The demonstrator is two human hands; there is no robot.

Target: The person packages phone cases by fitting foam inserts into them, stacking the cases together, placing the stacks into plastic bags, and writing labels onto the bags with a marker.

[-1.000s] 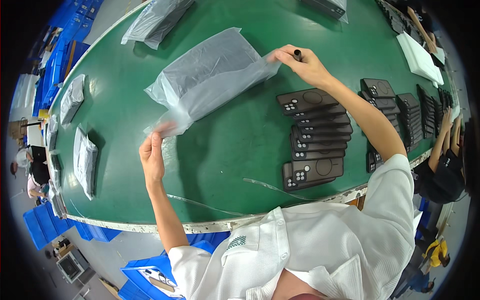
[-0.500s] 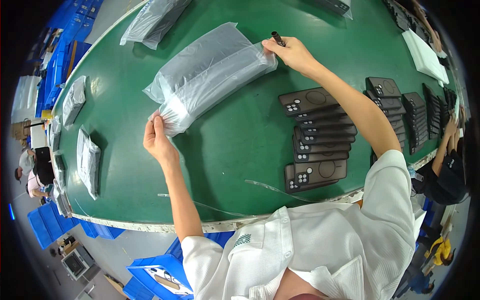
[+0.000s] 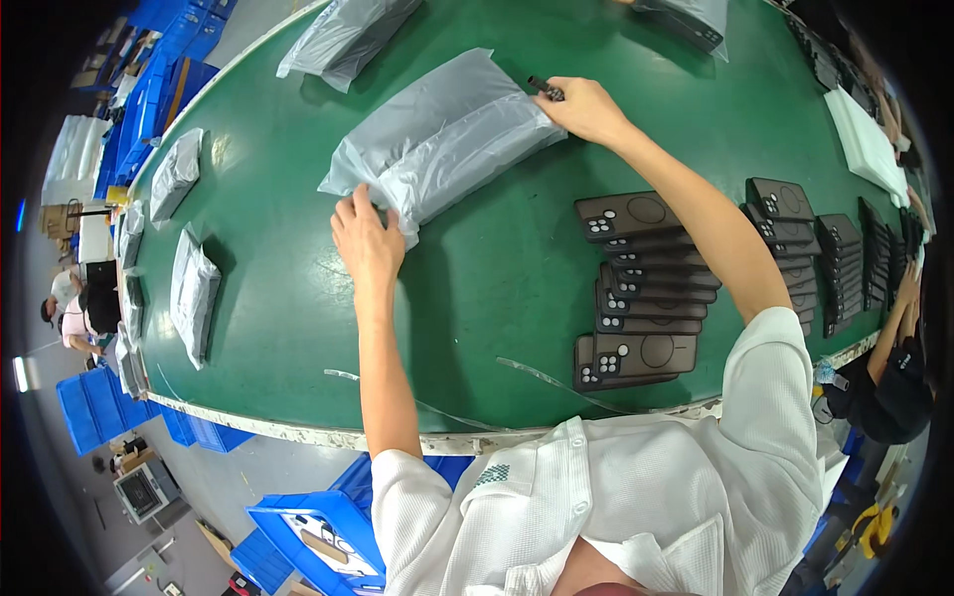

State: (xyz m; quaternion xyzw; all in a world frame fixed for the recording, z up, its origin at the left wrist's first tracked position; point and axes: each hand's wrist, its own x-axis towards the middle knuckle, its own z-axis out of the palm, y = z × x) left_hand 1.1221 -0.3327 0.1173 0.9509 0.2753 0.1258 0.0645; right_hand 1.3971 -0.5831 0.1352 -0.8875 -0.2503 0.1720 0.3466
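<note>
A translucent plastic bag [image 3: 447, 134] wrapped around a grey block-like bundle lies slantwise on the green table. At its near left end, my left hand [image 3: 370, 243] has curled fingers and thumb on the gathered film. My right hand [image 3: 588, 109] is closed at the far right end of the bag. A short dark cylindrical tool [image 3: 547, 89] sticks out of that hand; its exact kind is not clear. The right fingertips also touch the film, and the underside of that hand is hidden. Stacked dark phone cases [image 3: 646, 288] lie below my right forearm.
More wrapped bundles lie at the left [image 3: 194, 293] and the far edge [image 3: 348, 40]. Further rows of phone cases [image 3: 840, 273] and a white foam slab [image 3: 865, 144] are at the right, near a co-worker's arm [image 3: 899, 298]. Clear film strips [image 3: 556, 382] lie near the table's front edge.
My left hand has shifted up and right along the bag's end, and the loose film there is now folded in closer to the bundle. My right hand stays at the other end, its dark tool turned.
</note>
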